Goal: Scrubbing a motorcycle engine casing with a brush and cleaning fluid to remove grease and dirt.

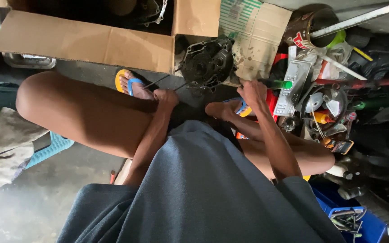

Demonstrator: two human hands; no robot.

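Near the frame's upper centre, a dark engine cover [207, 63] is steadied; a thin rod [157, 82] is gripped by the left hand [165, 98], a green-capped tool [278, 84] by the right hand [253, 92]. Firm, aligned pressure is judged best.

Grey shirt [203, 189] (yellow-blue sandals [127, 82])
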